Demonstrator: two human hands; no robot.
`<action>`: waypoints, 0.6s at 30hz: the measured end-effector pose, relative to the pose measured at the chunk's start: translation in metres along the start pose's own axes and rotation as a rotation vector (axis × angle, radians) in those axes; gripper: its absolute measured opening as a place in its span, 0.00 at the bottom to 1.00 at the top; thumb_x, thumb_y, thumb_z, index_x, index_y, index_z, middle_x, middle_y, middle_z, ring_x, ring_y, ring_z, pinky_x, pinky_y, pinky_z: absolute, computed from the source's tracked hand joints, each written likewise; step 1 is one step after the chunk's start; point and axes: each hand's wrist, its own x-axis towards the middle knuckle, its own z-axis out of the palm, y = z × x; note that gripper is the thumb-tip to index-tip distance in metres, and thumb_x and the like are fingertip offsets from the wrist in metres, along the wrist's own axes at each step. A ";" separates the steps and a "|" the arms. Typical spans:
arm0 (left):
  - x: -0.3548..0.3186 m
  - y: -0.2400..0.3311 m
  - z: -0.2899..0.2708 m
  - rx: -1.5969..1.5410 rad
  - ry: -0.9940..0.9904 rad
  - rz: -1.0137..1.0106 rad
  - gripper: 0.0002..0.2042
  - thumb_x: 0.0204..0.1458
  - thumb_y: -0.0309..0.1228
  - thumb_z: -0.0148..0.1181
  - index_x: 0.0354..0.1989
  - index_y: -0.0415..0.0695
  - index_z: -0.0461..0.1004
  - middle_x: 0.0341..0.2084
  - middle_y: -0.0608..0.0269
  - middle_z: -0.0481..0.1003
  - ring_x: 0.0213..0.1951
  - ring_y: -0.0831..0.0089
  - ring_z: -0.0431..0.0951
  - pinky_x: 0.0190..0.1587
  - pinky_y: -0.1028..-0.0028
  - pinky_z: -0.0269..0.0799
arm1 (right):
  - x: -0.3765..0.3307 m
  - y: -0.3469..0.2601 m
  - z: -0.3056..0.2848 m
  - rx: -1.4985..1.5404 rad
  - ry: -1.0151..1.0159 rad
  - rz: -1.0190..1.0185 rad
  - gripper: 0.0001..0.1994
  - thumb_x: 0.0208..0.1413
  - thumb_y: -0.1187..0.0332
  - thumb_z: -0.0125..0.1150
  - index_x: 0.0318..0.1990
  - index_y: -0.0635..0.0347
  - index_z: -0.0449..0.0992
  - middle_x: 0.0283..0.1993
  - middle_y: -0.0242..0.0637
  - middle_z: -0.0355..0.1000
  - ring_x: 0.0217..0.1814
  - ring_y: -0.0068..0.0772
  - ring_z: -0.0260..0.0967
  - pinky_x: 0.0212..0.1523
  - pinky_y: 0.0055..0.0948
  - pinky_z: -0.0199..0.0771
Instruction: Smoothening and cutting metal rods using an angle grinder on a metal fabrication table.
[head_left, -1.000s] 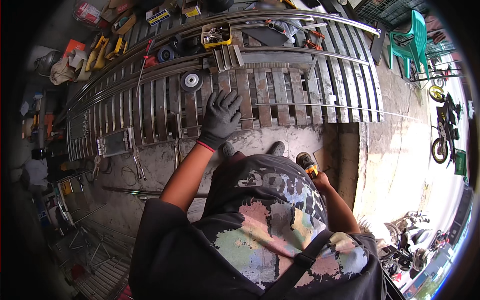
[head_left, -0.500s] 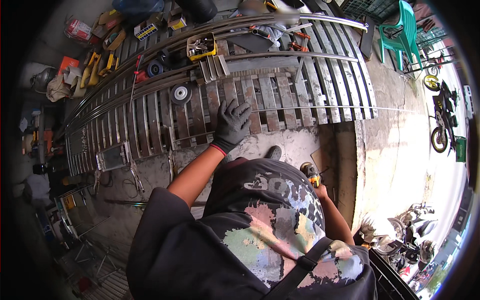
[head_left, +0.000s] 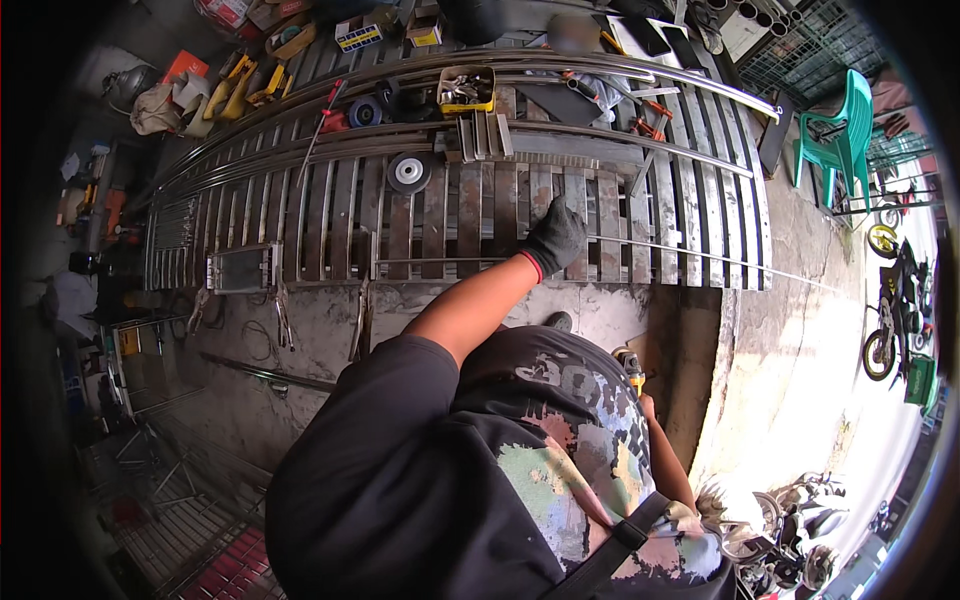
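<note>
A thin metal rod (head_left: 640, 242) lies across the near part of a slatted metal workbench (head_left: 335, 215), its right end sticking out past the bench. My left hand (head_left: 558, 240), in a dark glove with a red cuff, is closed around this rod near the bench's front edge. Low at my right side, my bare right hand (head_left: 648, 407) grips a yellow and black angle grinder (head_left: 630, 368), partly hidden by my shirt. A round grinding disc (head_left: 408, 173) rests on the slats left of my gloved hand.
Short metal channel pieces (head_left: 484, 137) sit beside a yellow box of metal parts (head_left: 467, 90). Long metal tubes (head_left: 350, 140) run across the bench. Clamps (head_left: 283, 315) hang from its front edge. A green plastic chair (head_left: 845, 135) stands at the right.
My left hand has gone from spread fingers above the bench to closed around the rod, farther right along it. The whole view has shifted, and the grinder stays low in my right hand.
</note>
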 end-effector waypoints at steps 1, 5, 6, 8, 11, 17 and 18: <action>-0.002 0.000 0.005 0.013 0.011 0.007 0.06 0.54 0.31 0.56 0.29 0.48 0.79 0.24 0.55 0.78 0.33 0.53 0.79 0.65 0.35 0.62 | 0.017 0.018 0.003 0.105 -0.021 -0.021 0.23 0.49 0.65 0.77 0.49 0.72 0.84 0.42 0.45 0.85 0.41 0.32 0.81 0.43 0.39 0.79; -0.014 0.015 0.016 0.098 0.004 -0.140 0.11 0.59 0.30 0.55 0.39 0.42 0.84 0.28 0.53 0.80 0.39 0.52 0.81 0.67 0.28 0.58 | 0.074 0.057 0.006 0.121 -0.067 -0.066 0.23 0.49 0.64 0.77 0.49 0.71 0.84 0.42 0.45 0.86 0.41 0.31 0.81 0.43 0.40 0.80; -0.015 0.024 0.025 0.113 -0.012 -0.182 0.13 0.61 0.30 0.55 0.42 0.39 0.86 0.32 0.51 0.83 0.43 0.51 0.82 0.68 0.23 0.55 | 0.083 0.065 0.008 0.128 -0.087 -0.070 0.23 0.50 0.62 0.77 0.49 0.71 0.84 0.41 0.45 0.86 0.41 0.31 0.81 0.43 0.39 0.80; 0.003 0.023 0.004 0.207 -0.125 -0.098 0.19 0.64 0.33 0.54 0.54 0.34 0.84 0.50 0.42 0.83 0.58 0.44 0.79 0.70 0.23 0.52 | 0.102 0.086 0.017 0.175 -0.120 -0.066 0.25 0.52 0.56 0.77 0.48 0.71 0.83 0.42 0.49 0.86 0.43 0.35 0.84 0.45 0.40 0.80; 0.009 0.011 -0.010 0.092 -0.143 -0.061 0.19 0.61 0.33 0.54 0.51 0.35 0.86 0.54 0.43 0.83 0.64 0.41 0.76 0.74 0.30 0.52 | 0.165 0.141 0.022 0.027 -0.061 -0.139 0.27 0.53 0.51 0.76 0.48 0.69 0.84 0.42 0.56 0.85 0.47 0.45 0.86 0.46 0.44 0.81; -0.008 -0.038 -0.050 -0.047 -0.286 -0.133 0.15 0.59 0.31 0.54 0.41 0.40 0.88 0.41 0.45 0.86 0.54 0.46 0.82 0.69 0.31 0.59 | 0.172 0.119 0.019 -0.183 -0.048 -0.251 0.29 0.55 0.45 0.70 0.46 0.68 0.84 0.43 0.61 0.83 0.52 0.59 0.83 0.47 0.51 0.82; -0.016 -0.044 -0.048 0.041 -0.249 -0.168 0.14 0.60 0.31 0.54 0.40 0.42 0.88 0.37 0.48 0.86 0.50 0.48 0.83 0.68 0.33 0.60 | 0.171 0.123 0.021 -0.222 -0.028 -0.246 0.28 0.55 0.46 0.71 0.46 0.67 0.85 0.42 0.60 0.83 0.51 0.59 0.83 0.46 0.52 0.82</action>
